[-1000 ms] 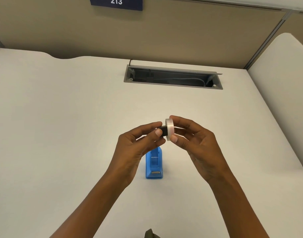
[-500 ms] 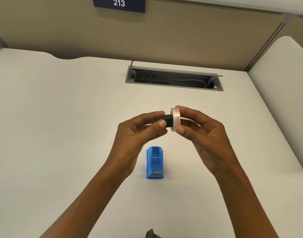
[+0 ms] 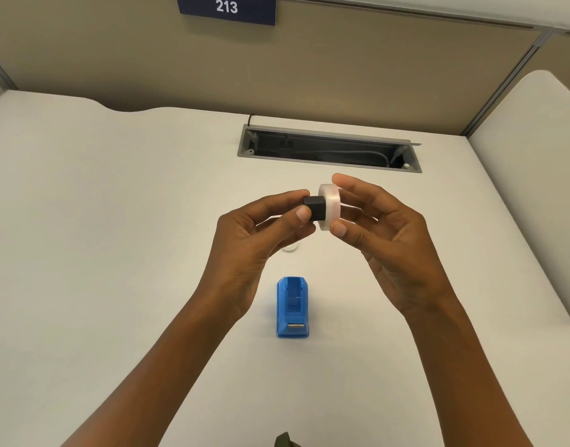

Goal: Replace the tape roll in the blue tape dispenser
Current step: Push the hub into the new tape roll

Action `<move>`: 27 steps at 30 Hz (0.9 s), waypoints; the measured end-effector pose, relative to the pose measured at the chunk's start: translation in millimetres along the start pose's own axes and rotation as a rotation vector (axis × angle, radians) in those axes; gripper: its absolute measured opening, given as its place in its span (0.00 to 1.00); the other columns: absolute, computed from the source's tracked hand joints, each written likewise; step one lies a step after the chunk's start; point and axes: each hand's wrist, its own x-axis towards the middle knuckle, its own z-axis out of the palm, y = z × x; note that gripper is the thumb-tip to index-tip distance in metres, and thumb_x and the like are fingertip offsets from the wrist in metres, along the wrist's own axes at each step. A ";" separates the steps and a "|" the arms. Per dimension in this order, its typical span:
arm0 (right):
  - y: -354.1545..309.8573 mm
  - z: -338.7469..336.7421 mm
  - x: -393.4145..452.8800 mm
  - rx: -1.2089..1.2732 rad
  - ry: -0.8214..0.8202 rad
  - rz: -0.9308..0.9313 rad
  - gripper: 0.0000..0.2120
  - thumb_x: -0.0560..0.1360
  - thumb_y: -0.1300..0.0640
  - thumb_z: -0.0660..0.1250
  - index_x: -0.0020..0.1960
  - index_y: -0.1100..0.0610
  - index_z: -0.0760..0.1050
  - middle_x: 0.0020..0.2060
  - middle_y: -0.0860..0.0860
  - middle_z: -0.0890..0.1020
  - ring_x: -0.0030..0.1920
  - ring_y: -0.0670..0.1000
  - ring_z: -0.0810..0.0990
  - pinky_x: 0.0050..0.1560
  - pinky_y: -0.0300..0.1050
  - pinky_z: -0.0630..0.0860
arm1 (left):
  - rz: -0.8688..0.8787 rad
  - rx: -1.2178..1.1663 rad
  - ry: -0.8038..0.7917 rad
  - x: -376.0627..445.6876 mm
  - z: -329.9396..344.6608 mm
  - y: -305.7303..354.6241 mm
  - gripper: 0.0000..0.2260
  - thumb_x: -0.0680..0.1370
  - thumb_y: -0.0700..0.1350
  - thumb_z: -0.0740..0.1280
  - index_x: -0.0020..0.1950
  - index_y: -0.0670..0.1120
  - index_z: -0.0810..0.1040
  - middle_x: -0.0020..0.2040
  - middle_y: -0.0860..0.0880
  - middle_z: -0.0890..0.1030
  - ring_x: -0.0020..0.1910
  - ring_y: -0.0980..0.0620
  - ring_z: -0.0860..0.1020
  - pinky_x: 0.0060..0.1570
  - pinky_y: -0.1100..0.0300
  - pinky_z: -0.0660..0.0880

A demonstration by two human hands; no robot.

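The blue tape dispenser (image 3: pixel 293 307) stands on the white desk (image 3: pixel 115 221) below my hands, its roll bay bare. Above it I hold a clear tape roll (image 3: pixel 330 207) on edge, pinched at its rim between the thumb and fingers of my right hand (image 3: pixel 383 240). My left hand (image 3: pixel 254 246) grips a black spindle core (image 3: pixel 315 208) by its left end. The core's right end sits against or inside the roll's hole. A small, near-empty tape roll (image 3: pixel 290 248) lies on the desk, mostly hidden behind my left hand.
An open grey cable tray (image 3: pixel 328 149) with cables is set into the desk behind my hands. A tan partition (image 3: pixel 309 66) with a "213" sign (image 3: pixel 227 8) closes the back. A white side panel (image 3: pixel 535 188) borders the right.
Both hands have risen away from the dispenser with the roll and core. The black core shows more on the roll's left side. The small roll on the desk has come into view.
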 end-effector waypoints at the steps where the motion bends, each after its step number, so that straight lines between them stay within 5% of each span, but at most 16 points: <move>1: 0.0 -0.4 0.1 0.012 -0.001 0.003 0.21 0.65 0.52 0.73 0.57 0.43 0.77 0.52 0.38 0.83 0.56 0.45 0.81 0.48 0.34 0.78 | -0.004 -0.001 0.005 0.2 0.6 0.2 0.15 0.65 0.49 0.72 0.51 0.50 0.83 0.50 0.49 0.86 0.47 0.49 0.84 0.54 0.55 0.79; 27: -1.5 0.4 -2.8 -0.037 -0.029 -0.016 0.20 0.63 0.53 0.74 0.55 0.47 0.79 0.49 0.38 0.84 0.53 0.44 0.82 0.44 0.32 0.78 | 0.051 0.143 -0.003 -4.0 4.9 -2.8 0.16 0.68 0.48 0.71 0.54 0.48 0.83 0.51 0.48 0.84 0.49 0.50 0.83 0.54 0.52 0.80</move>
